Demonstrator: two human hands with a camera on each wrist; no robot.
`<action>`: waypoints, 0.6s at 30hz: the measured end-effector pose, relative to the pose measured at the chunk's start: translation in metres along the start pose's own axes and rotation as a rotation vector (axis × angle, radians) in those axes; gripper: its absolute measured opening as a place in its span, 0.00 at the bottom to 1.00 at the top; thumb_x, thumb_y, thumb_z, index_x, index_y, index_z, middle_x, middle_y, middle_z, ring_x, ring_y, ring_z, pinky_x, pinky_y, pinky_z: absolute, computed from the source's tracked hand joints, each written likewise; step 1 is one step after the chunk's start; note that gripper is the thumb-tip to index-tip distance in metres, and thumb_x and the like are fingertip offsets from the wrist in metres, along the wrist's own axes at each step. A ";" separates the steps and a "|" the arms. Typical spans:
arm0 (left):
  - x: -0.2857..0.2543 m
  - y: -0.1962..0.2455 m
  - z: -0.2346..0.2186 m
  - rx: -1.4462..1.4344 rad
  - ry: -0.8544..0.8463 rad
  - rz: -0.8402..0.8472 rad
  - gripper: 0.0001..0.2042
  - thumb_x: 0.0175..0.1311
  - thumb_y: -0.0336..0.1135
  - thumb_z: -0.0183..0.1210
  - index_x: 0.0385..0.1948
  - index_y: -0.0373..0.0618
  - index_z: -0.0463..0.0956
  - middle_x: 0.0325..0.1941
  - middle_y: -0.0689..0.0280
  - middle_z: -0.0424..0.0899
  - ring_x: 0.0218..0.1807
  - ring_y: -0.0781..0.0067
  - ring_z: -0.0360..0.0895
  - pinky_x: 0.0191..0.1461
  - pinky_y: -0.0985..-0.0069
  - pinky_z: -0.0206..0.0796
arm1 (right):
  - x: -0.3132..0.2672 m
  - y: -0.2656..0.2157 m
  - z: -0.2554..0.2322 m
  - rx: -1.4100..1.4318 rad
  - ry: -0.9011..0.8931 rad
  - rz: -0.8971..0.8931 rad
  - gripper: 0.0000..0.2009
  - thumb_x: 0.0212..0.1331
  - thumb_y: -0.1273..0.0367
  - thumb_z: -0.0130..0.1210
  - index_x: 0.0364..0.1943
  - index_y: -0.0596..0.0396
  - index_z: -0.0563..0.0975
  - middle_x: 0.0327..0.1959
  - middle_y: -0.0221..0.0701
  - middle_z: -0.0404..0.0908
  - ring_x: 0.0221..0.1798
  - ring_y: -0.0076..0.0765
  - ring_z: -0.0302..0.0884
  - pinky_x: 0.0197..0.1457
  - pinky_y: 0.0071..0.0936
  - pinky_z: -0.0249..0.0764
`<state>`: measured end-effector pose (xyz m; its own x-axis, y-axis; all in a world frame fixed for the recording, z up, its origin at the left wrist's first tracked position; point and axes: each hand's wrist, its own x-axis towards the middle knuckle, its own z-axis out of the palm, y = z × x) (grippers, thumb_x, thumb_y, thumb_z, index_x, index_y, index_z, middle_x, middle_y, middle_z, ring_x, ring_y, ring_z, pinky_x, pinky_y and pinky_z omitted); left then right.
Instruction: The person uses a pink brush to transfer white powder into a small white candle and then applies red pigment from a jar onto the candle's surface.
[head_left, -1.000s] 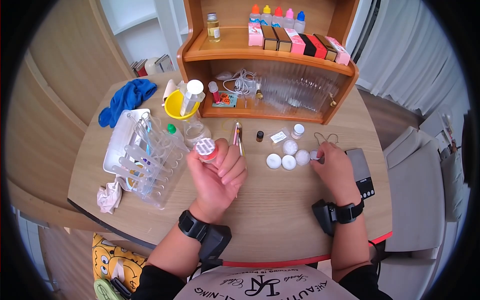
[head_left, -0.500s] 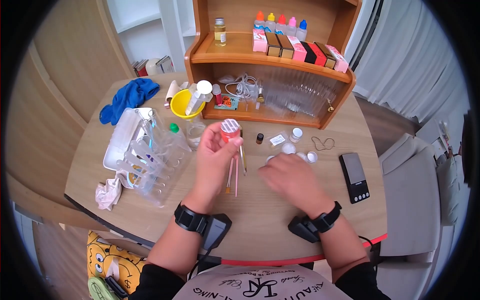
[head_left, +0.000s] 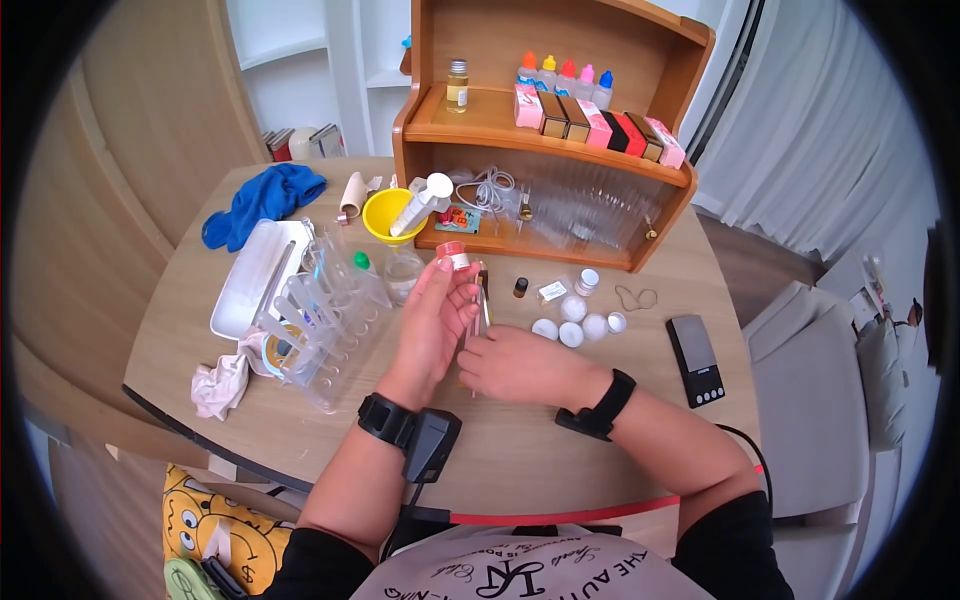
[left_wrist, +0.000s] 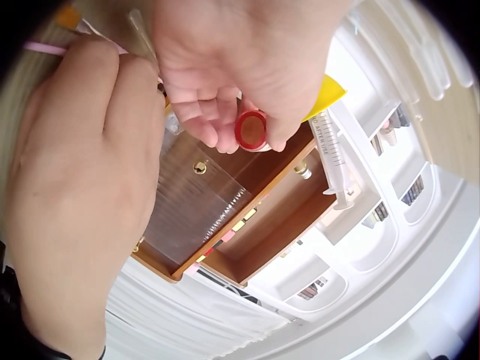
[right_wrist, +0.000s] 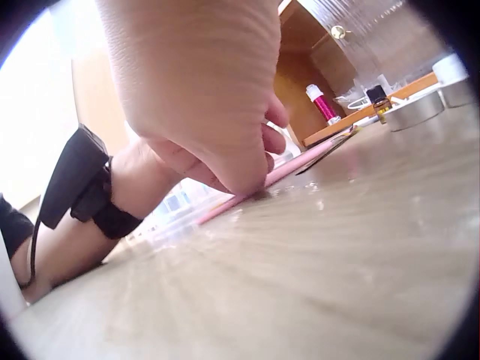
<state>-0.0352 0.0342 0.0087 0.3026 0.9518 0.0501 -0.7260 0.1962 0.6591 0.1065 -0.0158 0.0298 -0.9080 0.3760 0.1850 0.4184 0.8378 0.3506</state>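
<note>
Left hand (head_left: 432, 318) pinches red-capped vial (head_left: 453, 255) w/ fingertips; right hand (head_left: 510, 365) curls on pink stick (right_wrist: 300, 161) atop desk (head_left: 560, 440).

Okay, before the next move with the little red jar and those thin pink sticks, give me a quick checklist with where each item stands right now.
1. Left hand grips the small red plastic jar with the patterned lid: ok, fingers pinch it up off the table.
2. Jar lid on: ok in the head view.
3. Right hand on the thin pink sticks: ok, fingertips rest on them against the wooden table.
4. Sticks actually pinched: cannot tell, the fingers hide the contact.
5. Small white round tins out of the hands' way: ok, they lie to the right.
6. Clear plastic tube rack apart from the left hand: ok, a gap shows.
</note>
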 end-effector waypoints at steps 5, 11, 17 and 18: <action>0.001 -0.001 -0.001 0.027 0.032 -0.011 0.16 0.67 0.43 0.49 0.52 0.47 0.67 0.42 0.67 0.77 0.36 0.83 0.74 0.37 0.85 0.69 | 0.004 0.005 0.003 -0.061 -0.039 -0.126 0.05 0.49 0.65 0.52 0.26 0.49 0.72 0.27 0.24 0.70 0.35 0.26 0.70 0.38 0.22 0.67; 0.002 0.000 -0.002 0.050 0.040 -0.008 0.16 0.66 0.43 0.50 0.51 0.47 0.67 0.42 0.67 0.77 0.35 0.82 0.74 0.38 0.84 0.68 | -0.001 0.013 -0.033 -0.022 0.012 -0.197 0.05 0.44 0.69 0.52 0.27 0.51 0.73 0.26 0.26 0.71 0.35 0.29 0.72 0.37 0.24 0.69; 0.001 -0.009 -0.002 0.057 0.016 -0.033 0.14 0.67 0.44 0.48 0.47 0.48 0.69 0.37 0.68 0.78 0.34 0.83 0.73 0.38 0.83 0.67 | -0.052 0.020 -0.042 0.811 0.921 0.790 0.04 0.60 0.69 0.47 0.31 0.53 0.68 0.29 0.34 0.75 0.26 0.30 0.72 0.31 0.28 0.71; 0.001 -0.012 -0.005 0.059 -0.013 -0.069 0.14 0.67 0.44 0.48 0.47 0.48 0.69 0.36 0.69 0.77 0.34 0.83 0.73 0.38 0.83 0.67 | -0.056 0.026 -0.043 0.997 1.101 0.953 0.06 0.64 0.68 0.42 0.32 0.53 0.68 0.29 0.35 0.76 0.24 0.30 0.72 0.30 0.27 0.71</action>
<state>-0.0291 0.0343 -0.0025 0.3587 0.9334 0.0124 -0.6655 0.2464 0.7046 0.1689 -0.0320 0.0680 0.2328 0.7687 0.5958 0.1908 0.5646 -0.8030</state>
